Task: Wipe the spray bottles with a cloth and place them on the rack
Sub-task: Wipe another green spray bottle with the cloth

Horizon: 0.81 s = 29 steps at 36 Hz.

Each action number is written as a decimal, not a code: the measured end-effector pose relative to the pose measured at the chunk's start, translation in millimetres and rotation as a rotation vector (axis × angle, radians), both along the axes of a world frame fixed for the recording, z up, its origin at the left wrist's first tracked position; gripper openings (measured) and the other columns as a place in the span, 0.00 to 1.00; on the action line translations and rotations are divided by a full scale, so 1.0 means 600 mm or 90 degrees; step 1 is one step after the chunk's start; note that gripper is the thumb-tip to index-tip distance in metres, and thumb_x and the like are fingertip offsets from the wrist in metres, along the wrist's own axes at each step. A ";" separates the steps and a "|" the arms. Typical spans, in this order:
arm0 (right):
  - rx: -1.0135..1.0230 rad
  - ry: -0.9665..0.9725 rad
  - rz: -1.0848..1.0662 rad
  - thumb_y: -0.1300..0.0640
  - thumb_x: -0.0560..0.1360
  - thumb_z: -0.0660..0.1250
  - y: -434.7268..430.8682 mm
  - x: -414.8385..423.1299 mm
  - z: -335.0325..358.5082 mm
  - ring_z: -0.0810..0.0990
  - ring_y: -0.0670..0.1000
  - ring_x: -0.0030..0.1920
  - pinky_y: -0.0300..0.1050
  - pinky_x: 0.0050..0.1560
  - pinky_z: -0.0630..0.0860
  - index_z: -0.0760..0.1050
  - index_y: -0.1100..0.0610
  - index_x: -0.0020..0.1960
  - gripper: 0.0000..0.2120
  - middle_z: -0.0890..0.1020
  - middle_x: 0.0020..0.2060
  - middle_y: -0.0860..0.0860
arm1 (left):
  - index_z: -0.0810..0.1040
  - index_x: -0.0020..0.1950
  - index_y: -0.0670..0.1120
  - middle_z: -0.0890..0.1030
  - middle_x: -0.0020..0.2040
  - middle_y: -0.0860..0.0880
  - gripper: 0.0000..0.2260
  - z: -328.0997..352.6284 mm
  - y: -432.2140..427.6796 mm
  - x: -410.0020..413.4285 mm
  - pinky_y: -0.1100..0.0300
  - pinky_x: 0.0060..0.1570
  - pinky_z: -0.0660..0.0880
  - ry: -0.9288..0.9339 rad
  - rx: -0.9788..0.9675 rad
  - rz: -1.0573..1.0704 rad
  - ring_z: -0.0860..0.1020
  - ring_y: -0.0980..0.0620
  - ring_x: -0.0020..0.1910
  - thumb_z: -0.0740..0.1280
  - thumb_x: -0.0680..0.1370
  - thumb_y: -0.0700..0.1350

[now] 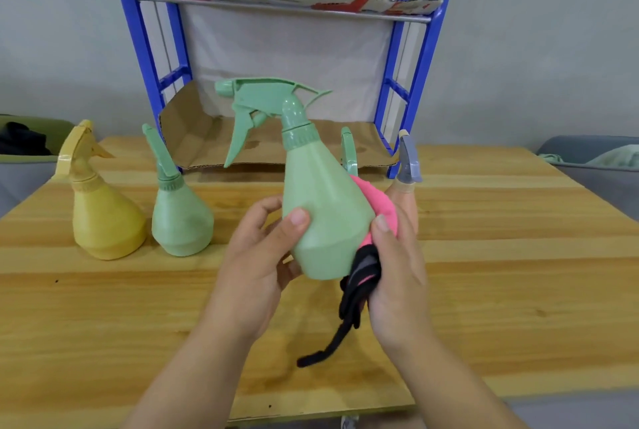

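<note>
I've got the green spray bottle (325, 214) lifted off the counter (518, 256), straight in front of the rack (425, 59), approx level w/ its lower shelf. L hand (256, 256) grasps the body, thumb across the near face and fingers curled round the far side. That steadies it upright and leaves the other flank free to rub. R hand (397, 269) clutches the cloth (375, 207): pink part pressed to the bottle's right flank, black part bunched in the palm w/ a tail dangling toward the counter. Nozzle points left, so the trigger is clear of both hands.

My read: mid-wipe on this one, not ready to shelve. None of the bottles in view is on the rack yet, so most of the job is prob. ahead. The lower shelf is lined w/ cardboard (193, 138).

Others wait on the counter in front of the rack:
- yellow bottle (103, 214), well left of it
- 2nd green bottle (179, 218), by its left leg
- peach bottle w/ grey sprayer (408, 166), by its right leg

Another green trigger (347, 152) pokes up behind the held bottle; its body is hidden. I'd guess the row sits close to the rack to keep each reach short.
</note>
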State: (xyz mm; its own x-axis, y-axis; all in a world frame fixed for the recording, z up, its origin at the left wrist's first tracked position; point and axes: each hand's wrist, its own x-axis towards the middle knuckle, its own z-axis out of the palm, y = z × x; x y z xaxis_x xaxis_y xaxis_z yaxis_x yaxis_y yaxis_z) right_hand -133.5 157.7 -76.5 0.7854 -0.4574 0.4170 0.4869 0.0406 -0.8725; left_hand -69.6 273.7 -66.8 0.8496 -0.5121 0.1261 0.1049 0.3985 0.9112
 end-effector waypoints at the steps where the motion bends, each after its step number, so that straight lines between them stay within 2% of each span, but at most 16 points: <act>1: -0.014 -0.006 -0.020 0.54 0.77 0.56 0.001 -0.002 -0.001 0.81 0.40 0.50 0.31 0.46 0.75 0.75 0.49 0.62 0.16 0.83 0.50 0.40 | 0.79 0.55 0.49 0.85 0.50 0.50 0.20 0.003 -0.002 -0.001 0.54 0.43 0.81 -0.015 0.030 -0.005 0.83 0.50 0.49 0.71 0.68 0.57; 4: -0.091 -0.013 -0.080 0.55 0.79 0.55 0.005 -0.003 -0.003 0.78 0.40 0.54 0.33 0.50 0.74 0.70 0.54 0.68 0.18 0.78 0.54 0.36 | 0.82 0.55 0.55 0.84 0.54 0.52 0.16 0.008 -0.007 -0.002 0.56 0.46 0.80 -0.038 0.072 -0.038 0.82 0.53 0.52 0.63 0.72 0.58; 6: -0.152 -0.015 -0.120 0.55 0.80 0.56 0.006 -0.001 -0.005 0.75 0.41 0.58 0.35 0.54 0.74 0.67 0.57 0.70 0.19 0.75 0.57 0.35 | 0.81 0.57 0.52 0.84 0.54 0.50 0.17 0.012 -0.010 -0.003 0.58 0.45 0.79 -0.029 0.058 -0.040 0.82 0.52 0.52 0.63 0.72 0.55; 9: -0.271 -0.031 -0.173 0.53 0.79 0.55 0.005 0.001 -0.003 0.70 0.51 0.67 0.45 0.65 0.70 0.65 0.59 0.71 0.23 0.72 0.65 0.47 | 0.79 0.59 0.46 0.84 0.54 0.47 0.19 0.009 -0.016 -0.007 0.57 0.44 0.80 -0.014 0.022 -0.007 0.83 0.49 0.51 0.68 0.69 0.51; 11: -0.309 -0.036 -0.182 0.53 0.78 0.55 0.002 0.001 0.000 0.69 0.53 0.68 0.42 0.66 0.67 0.65 0.60 0.71 0.23 0.72 0.66 0.51 | 0.78 0.58 0.46 0.83 0.54 0.46 0.20 0.005 -0.018 -0.009 0.57 0.42 0.80 -0.004 -0.004 0.016 0.83 0.48 0.49 0.71 0.67 0.48; 14: -0.250 -0.026 -0.136 0.53 0.78 0.56 -0.003 -0.002 0.008 0.72 0.48 0.66 0.35 0.61 0.69 0.68 0.55 0.70 0.21 0.75 0.63 0.46 | 0.77 0.58 0.46 0.84 0.52 0.46 0.26 0.005 -0.015 -0.007 0.59 0.38 0.80 0.002 -0.029 0.029 0.84 0.48 0.48 0.76 0.61 0.47; 16: -0.117 0.007 -0.049 0.53 0.79 0.57 -0.008 -0.005 0.018 0.78 0.43 0.59 0.34 0.54 0.74 0.72 0.50 0.66 0.17 0.80 0.57 0.42 | 0.75 0.58 0.44 0.84 0.49 0.46 0.31 0.008 -0.011 -0.004 0.58 0.37 0.81 0.013 -0.056 0.020 0.84 0.48 0.46 0.77 0.57 0.48; 18: 0.009 0.044 0.042 0.52 0.77 0.57 -0.019 -0.003 0.023 0.81 0.45 0.56 0.40 0.53 0.77 0.77 0.50 0.61 0.16 0.83 0.53 0.44 | 0.74 0.56 0.43 0.85 0.47 0.46 0.37 0.009 -0.007 -0.002 0.56 0.39 0.82 0.020 -0.085 -0.008 0.84 0.48 0.45 0.83 0.51 0.50; 20: 0.060 0.056 0.082 0.51 0.76 0.58 -0.026 0.000 0.025 0.82 0.50 0.56 0.50 0.57 0.76 0.80 0.48 0.57 0.16 0.84 0.53 0.49 | 0.76 0.55 0.44 0.85 0.47 0.46 0.37 0.012 -0.004 -0.001 0.55 0.41 0.82 0.015 -0.096 -0.034 0.84 0.48 0.44 0.83 0.51 0.56; 22: 0.066 0.050 0.060 0.50 0.75 0.58 -0.025 -0.002 0.027 0.82 0.49 0.54 0.48 0.54 0.76 0.81 0.46 0.56 0.15 0.85 0.51 0.48 | 0.79 0.55 0.46 0.85 0.50 0.46 0.33 0.016 -0.001 -0.001 0.56 0.42 0.81 -0.010 -0.066 -0.045 0.83 0.48 0.48 0.81 0.55 0.58; 26: 0.024 0.021 -0.010 0.52 0.75 0.58 -0.013 -0.014 0.023 0.82 0.42 0.50 0.33 0.45 0.77 0.76 0.48 0.60 0.16 0.85 0.49 0.43 | 0.80 0.60 0.50 0.83 0.57 0.48 0.25 0.028 0.001 -0.005 0.61 0.46 0.79 -0.066 0.010 -0.055 0.82 0.50 0.55 0.75 0.66 0.58; 29: -0.067 0.009 -0.053 0.52 0.78 0.57 -0.008 -0.014 0.017 0.80 0.43 0.54 0.34 0.49 0.76 0.72 0.50 0.66 0.17 0.82 0.53 0.44 | 0.79 0.59 0.47 0.84 0.53 0.48 0.18 0.024 0.001 -0.004 0.58 0.45 0.81 -0.018 -0.006 -0.001 0.83 0.49 0.52 0.71 0.70 0.50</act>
